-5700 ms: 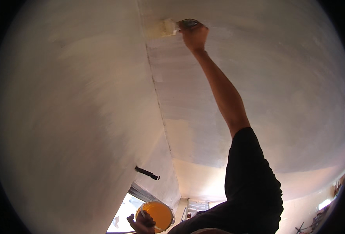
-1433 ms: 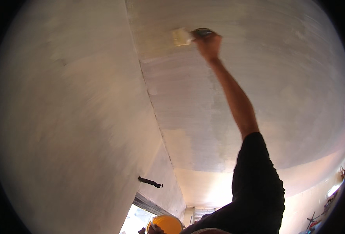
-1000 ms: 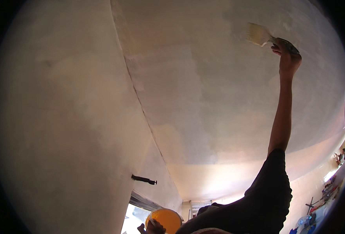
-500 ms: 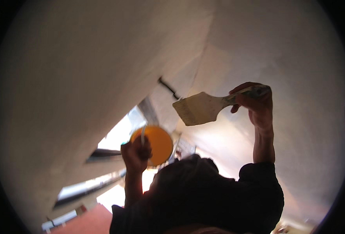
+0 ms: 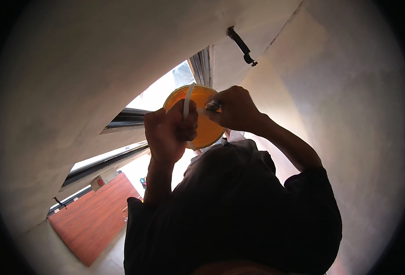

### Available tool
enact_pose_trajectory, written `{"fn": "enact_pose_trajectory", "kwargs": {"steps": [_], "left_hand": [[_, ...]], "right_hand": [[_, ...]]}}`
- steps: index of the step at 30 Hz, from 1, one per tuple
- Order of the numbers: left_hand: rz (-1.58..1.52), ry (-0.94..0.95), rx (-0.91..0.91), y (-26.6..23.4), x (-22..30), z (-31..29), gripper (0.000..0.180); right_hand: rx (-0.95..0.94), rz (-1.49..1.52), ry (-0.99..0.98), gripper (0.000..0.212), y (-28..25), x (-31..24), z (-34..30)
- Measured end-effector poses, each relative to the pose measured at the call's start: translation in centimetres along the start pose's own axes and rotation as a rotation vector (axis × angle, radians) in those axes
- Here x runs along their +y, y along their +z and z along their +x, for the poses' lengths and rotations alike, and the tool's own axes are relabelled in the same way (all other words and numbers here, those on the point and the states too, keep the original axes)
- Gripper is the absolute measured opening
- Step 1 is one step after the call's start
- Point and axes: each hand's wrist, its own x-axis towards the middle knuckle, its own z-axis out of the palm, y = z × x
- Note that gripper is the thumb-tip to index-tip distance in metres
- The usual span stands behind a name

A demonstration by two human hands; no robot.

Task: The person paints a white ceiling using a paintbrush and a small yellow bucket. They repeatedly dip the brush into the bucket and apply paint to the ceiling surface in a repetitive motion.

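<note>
Smooth plastic bucket [image 5: 208,132], matt cloth shirt [image 5: 234,211], wood-grained panel [image 5: 94,217], matt wall [image 5: 69,101]

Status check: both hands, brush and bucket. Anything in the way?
Left hand closed around white handle of orange bucket. Right hand gripping brush at bucket's mouth; bristles hidden. No obstruction visible between brush and bucket.
</note>
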Motion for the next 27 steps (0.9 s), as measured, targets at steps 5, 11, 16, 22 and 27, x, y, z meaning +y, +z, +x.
{"fn": "enact_pose_trajectory", "kwargs": {"steps": [5,11,16,22,27], "left_hand": [[-0.071,-0.025,-0.091,-1.1,-0.2,0.0,0.066],[-0.149,-0.049,-0.086,-0.6,-0.7,0.0,0.068],[-0.114,-0.065,-0.080,-0.1,-0.6,0.1,0.068],[-0.113,-0.082,-0.086,-0.2,-0.7,0.2,0.068],[-0.087,-0.067,-0.028,0.2,-0.6,0.3,0.067]], "right_hand": [[-0.039,-0.170,-0.139,0.016,2.6,1.7,1.4],[-0.155,-0.267,-0.180,0.014,3.5,2.4,1.6],[-0.211,-0.299,-0.152,0.016,3.5,2.2,1.4],[-0.237,-0.309,-0.150,0.015,3.3,2.1,1.1],[-0.138,-0.266,-0.104,0.016,2.1,2.1,0.7]]}}
